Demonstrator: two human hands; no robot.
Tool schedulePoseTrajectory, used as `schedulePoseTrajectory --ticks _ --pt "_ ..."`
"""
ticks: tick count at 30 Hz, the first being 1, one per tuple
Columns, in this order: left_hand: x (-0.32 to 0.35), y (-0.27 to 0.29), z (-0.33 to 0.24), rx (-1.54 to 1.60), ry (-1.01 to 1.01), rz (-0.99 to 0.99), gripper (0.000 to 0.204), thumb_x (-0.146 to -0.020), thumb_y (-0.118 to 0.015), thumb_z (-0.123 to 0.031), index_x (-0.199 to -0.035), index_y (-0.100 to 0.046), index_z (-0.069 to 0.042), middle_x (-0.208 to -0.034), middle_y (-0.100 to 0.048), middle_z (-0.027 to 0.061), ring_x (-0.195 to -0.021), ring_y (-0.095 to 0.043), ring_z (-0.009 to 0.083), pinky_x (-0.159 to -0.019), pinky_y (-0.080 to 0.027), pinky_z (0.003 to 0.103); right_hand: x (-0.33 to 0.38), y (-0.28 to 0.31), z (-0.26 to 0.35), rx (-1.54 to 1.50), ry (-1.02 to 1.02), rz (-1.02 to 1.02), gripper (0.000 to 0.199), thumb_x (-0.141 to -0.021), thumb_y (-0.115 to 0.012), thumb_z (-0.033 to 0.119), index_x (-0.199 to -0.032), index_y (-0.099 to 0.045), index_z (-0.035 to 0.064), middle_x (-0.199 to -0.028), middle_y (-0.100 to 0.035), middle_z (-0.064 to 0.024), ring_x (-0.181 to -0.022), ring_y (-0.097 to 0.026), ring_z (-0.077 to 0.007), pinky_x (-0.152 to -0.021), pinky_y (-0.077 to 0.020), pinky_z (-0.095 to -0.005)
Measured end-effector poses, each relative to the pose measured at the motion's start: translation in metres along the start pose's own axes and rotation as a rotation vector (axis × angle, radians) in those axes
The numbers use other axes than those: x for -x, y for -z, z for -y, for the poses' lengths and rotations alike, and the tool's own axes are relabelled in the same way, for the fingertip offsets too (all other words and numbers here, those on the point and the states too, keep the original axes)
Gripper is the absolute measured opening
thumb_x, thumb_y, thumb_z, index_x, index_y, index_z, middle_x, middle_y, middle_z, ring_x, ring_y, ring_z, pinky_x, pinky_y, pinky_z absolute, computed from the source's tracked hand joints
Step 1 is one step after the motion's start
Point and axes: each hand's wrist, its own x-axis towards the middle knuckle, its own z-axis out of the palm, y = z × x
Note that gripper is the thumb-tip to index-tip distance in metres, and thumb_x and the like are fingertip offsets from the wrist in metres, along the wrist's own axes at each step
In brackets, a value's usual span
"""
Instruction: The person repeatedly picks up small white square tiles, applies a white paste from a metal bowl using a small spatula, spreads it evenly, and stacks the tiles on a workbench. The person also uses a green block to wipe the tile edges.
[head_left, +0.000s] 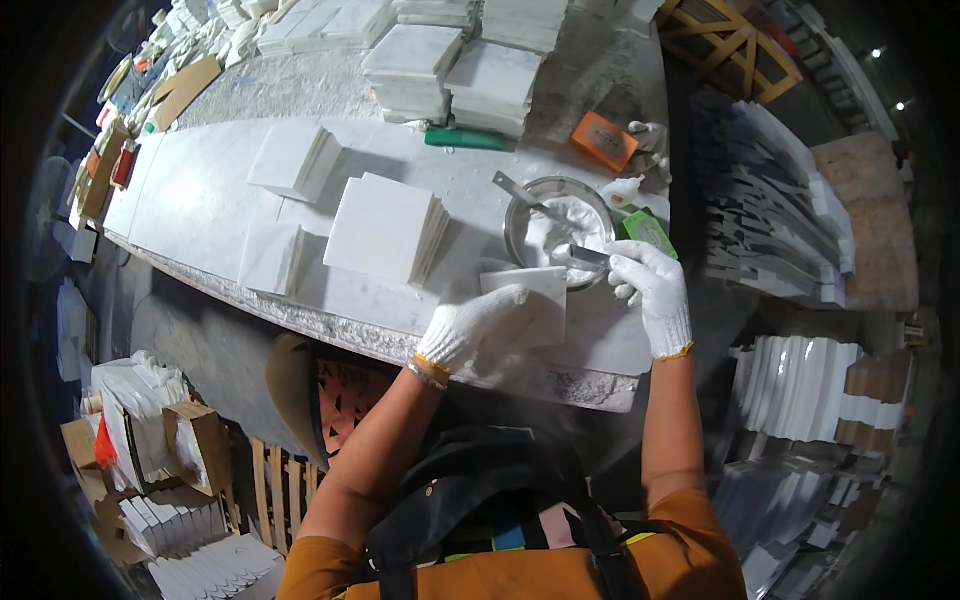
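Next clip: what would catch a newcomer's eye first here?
Two white-gloved hands at centre: the left hand presses a white tile on the marble bench, the right hand dips a scraper into a metal bowl of white paste. Tile stacks lie beside them.

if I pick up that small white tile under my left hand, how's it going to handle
The white tile looks like a flat cut-stone slab, so it is probably stiff and fairly heavy for its size. It lies flat on the stone bench under the gloved left hand, so it should not roll or tip. Thin stone edges may chip if dropped, and the dusty surface could slide in gloves.
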Motion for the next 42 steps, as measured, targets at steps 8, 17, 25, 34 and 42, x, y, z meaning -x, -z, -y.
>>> schedulePoseTrajectory --ticks 8,17,25,34,42 --pt "0.002 -0.002 -0.004 0.012 -0.023 -0.002 0.041 -0.089 -0.074 -0.017 -0.121 -0.059 0.003 -0.105 -0.067 0.0081 -0.095 -0.063 0.0139 -0.085 -0.053 0.028 0.012 0.002 0.001 -0.009 0.07 0.028 0.024 -0.092 -0.069 0.015 -0.112 -0.073 0.0029 -0.081 -0.069 -0.0021 -0.065 -0.057 -0.0033 -0.057 -0.0419 -0.0173" --pt "0.0 0.0 -0.004 0.002 0.008 0.011 0.044 -0.088 -0.074 -0.017 -0.123 -0.057 0.003 -0.105 -0.066 0.0092 -0.097 -0.063 0.0146 -0.084 -0.053 0.028 0.013 0.004 -0.001 0.07 0.178 -0.001 0.022 -0.092 -0.068 0.009 -0.112 -0.074 0.0016 -0.09 -0.073 -0.0028 -0.073 -0.063 -0.0056 -0.063 -0.0496 -0.0201" --pt "0.003 -0.001 -0.011 0.081 0.022 0.028 0.043 -0.088 -0.073 -0.018 -0.122 -0.058 0.003 -0.106 -0.067 0.0104 -0.099 -0.064 0.016 -0.088 -0.053 0.03 0.014 0.004 -0.005 0.152 0.38 -0.094 0.022 -0.092 -0.067 0.006 -0.112 -0.074 0.0016 -0.092 -0.073 -0.0037 -0.075 -0.064 -0.0058 -0.065 -0.05 -0.0205" --pt "0.002 0.001 -0.014 0.139 0.033 0.054 0.037 -0.091 -0.071 -0.017 -0.119 -0.061 0.004 -0.107 -0.068 0.0104 -0.099 -0.065 0.0164 -0.089 -0.053 0.03 0.018 0.003 -0.004 0.029 0.102 0.015 0.022 -0.092 -0.067 0.011 -0.112 -0.074 0.0036 -0.089 -0.072 -0.0021 -0.069 -0.061 -0.0048 -0.06 -0.0452 -0.0189" --pt "0.001 0.004 -0.01 0.131 -0.008 0.067 0.039 -0.091 -0.072 -0.025 -0.117 -0.062 0.002 -0.104 -0.07 0.0108 -0.097 -0.066 0.0163 -0.086 -0.054 0.03 0.021 0.01 -0.006 0.035 0.076 -0.006 0.022 -0.091 -0.067 0.01 -0.111 -0.074 0.0023 -0.086 -0.071 -0.0021 -0.069 -0.06 -0.0044 -0.06 -0.0447 -0.0185"
